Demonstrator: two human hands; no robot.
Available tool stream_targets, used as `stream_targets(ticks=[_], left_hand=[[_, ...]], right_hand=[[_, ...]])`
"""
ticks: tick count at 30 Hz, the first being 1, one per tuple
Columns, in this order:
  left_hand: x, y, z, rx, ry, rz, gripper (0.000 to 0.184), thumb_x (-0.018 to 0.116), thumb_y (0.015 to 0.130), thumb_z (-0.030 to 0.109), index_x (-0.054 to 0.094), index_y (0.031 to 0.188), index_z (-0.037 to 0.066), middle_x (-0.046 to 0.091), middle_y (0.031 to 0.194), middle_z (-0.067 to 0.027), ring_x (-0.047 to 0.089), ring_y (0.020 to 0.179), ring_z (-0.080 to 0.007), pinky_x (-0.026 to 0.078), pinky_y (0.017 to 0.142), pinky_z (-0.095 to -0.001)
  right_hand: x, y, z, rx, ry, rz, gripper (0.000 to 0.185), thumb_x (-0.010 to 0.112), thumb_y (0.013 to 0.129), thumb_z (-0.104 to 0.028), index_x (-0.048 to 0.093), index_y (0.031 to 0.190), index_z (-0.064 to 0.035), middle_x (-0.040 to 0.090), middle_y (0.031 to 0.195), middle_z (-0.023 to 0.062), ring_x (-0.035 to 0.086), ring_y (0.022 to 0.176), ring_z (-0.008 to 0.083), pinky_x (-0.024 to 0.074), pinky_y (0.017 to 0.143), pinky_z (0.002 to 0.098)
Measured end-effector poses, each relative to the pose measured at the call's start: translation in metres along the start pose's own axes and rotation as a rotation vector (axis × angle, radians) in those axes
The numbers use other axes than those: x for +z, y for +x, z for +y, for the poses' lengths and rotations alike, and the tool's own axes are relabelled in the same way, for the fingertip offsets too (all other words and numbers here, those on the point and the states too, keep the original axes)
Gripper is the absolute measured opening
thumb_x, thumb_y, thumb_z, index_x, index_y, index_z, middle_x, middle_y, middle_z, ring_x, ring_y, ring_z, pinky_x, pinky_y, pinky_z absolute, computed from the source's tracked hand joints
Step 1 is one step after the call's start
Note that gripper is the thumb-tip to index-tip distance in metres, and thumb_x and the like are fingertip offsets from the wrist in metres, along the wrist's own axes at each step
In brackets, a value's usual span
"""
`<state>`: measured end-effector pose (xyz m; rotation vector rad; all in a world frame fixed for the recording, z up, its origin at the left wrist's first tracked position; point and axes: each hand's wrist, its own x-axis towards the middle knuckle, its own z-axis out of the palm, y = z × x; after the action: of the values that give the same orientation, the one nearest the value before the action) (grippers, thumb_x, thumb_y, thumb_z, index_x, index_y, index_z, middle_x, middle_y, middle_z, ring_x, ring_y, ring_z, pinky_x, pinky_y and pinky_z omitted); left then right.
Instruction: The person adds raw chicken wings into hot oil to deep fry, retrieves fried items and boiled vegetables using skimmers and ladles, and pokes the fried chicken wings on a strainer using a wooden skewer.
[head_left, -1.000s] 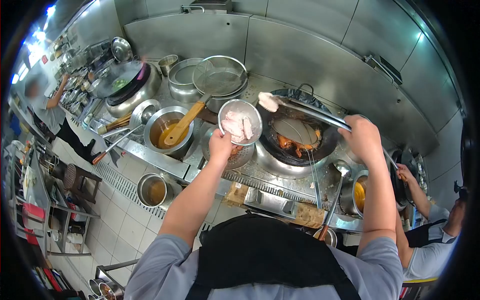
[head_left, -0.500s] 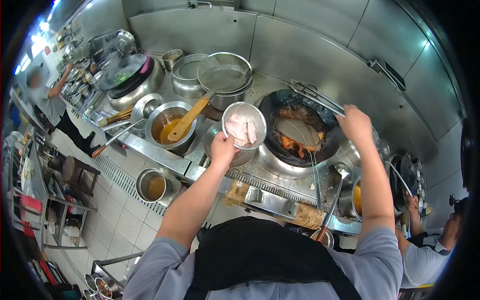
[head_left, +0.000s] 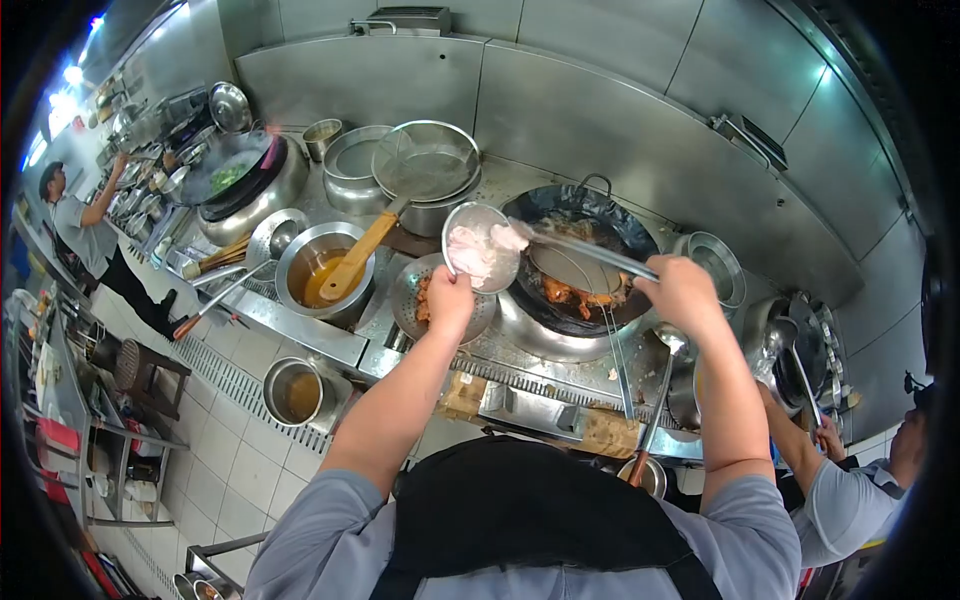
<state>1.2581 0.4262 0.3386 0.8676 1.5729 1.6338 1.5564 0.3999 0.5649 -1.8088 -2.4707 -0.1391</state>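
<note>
In my left hand is a small metal bowl of pale raw meat, tilted beside the wok. My right hand is closed round long metal tongs, whose tips reach a pale piece at the bowl's right rim. The black wok sits on the burner behind and right of the bowl. Browned pieces lie in it by a wire strainer. Under the bowl, a perforated ladle holds more browned pieces.
A pot of brown liquid with a wooden-handled sieve across it stands left. A ladle lies right of the wok. One person stands far left, another at the right. A pot sits low in front.
The tongs have swung from the wok's far edge left to the bowl, and a pale piece is now at their tips. The bowl has tilted towards the wok.
</note>
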Motion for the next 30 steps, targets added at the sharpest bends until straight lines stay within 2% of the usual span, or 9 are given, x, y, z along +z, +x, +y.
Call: stream_targets(ticks=[4,6,10,15,17,20,23,26,30], left_hand=[[-0.010,-0.006,0.010,-0.098,-0.173,-0.016,0.007,0.053,0.092,0.005,0.055,0.094,-0.001,0.065,0.086,-0.0129,0.067,0.073,-0.0186,0.056,0.058,-0.0282],[-0.013,-0.007,0.012,-0.105,-0.224,-0.026,0.005,0.052,0.092,0.004,0.054,0.093,-0.001,0.065,0.091,-0.0139,0.067,0.075,-0.0187,0.058,0.060,-0.0286],[-0.019,-0.009,0.008,-0.138,-0.229,-0.038,0.008,0.052,0.092,0.004,0.055,0.097,-0.002,0.064,0.095,-0.0140,0.068,0.078,-0.0200,0.060,0.062,-0.0298],[-0.023,-0.009,-0.004,-0.180,-0.262,-0.036,0.014,0.053,0.092,0.005,0.059,0.100,-0.004,0.066,0.089,-0.0121,0.068,0.073,-0.0192,0.058,0.060,-0.0304],[-0.027,-0.012,-0.004,-0.195,-0.223,-0.075,0.015,0.051,0.094,0.006,0.055,0.106,-0.002,0.064,0.097,-0.0131,0.070,0.083,-0.0222,0.060,0.067,-0.0320],[-0.031,-0.013,-0.004,-0.188,-0.256,-0.081,0.015,0.051,0.095,0.007,0.054,0.107,-0.002,0.064,0.097,-0.0123,0.070,0.083,-0.0221,0.060,0.070,-0.0328],[-0.034,-0.011,0.002,-0.186,-0.220,-0.115,0.015,0.051,0.095,0.007,0.053,0.107,-0.001,0.064,0.097,-0.0118,0.070,0.082,-0.0223,0.060,0.071,-0.0332],[-0.027,-0.010,0.009,-0.171,-0.191,-0.162,0.014,0.051,0.094,0.006,0.053,0.106,-0.001,0.064,0.097,-0.0123,0.070,0.082,-0.0223,0.060,0.071,-0.0333],[-0.016,-0.010,0.008,-0.193,-0.280,-0.200,0.015,0.052,0.093,0.005,0.053,0.106,-0.002,0.065,0.098,-0.0135,0.070,0.082,-0.0225,0.060,0.070,-0.0327]], right_hand=[[-0.012,0.012,0.022,0.065,-0.013,0.006,0.026,0.068,0.085,-0.028,0.068,0.096,-0.0044,0.069,0.097,0.0179,0.066,0.093,0.0370,0.0521,0.081,0.0467],[0.003,0.028,0.039,0.019,-0.108,0.125,0.027,0.068,0.085,-0.028,0.068,0.094,-0.0031,0.069,0.095,0.0177,0.066,0.092,0.0365,0.0525,0.080,0.0466],[0.051,0.076,0.053,-0.020,-0.271,0.083,0.025,0.068,0.085,-0.027,0.069,0.094,-0.0041,0.070,0.098,0.0169,0.068,0.091,0.0349,0.0539,0.079,0.0450],[0.099,0.121,0.073,0.068,-0.415,0.068,0.022,0.050,0.089,-0.009,0.068,0.100,-0.0026,0.069,0.101,0.0180,0.070,0.089,0.0344,0.0570,0.075,0.0437],[0.063,0.103,0.060,0.061,-0.360,0.138,0.020,0.057,0.088,-0.015,0.067,0.100,-0.0015,0.068,0.102,0.0185,0.069,0.092,0.0354,0.0553,0.079,0.0440],[0.002,0.060,0.033,0.034,-0.197,0.210,0.030,0.069,0.084,-0.025,0.066,0.098,0.0003,0.067,0.101,0.0191,0.066,0.094,0.0374,0.0527,0.082,0.0448],[-0.040,0.018,0.009,-0.086,-0.075,0.111,0.035,0.072,0.081,-0.029,0.067,0.099,0.0001,0.067,0.100,0.0190,0.065,0.094,0.0382,0.0521,0.082,0.0460],[-0.042,-0.001,-0.016,-0.179,-0.049,-0.076,0.036,0.071,0.081,-0.025,0.067,0.107,-0.0003,0.067,0.107,0.0188,0.064,0.099,0.0373,0.0507,0.085,0.0444],[-0.005,-0.001,-0.023,-0.284,-0.067,-0.036,0.032,0.072,0.081,-0.026,0.068,0.103,-0.0027,0.067,0.104,0.0171,0.065,0.093,0.0368,0.0518,0.081,0.0445]])
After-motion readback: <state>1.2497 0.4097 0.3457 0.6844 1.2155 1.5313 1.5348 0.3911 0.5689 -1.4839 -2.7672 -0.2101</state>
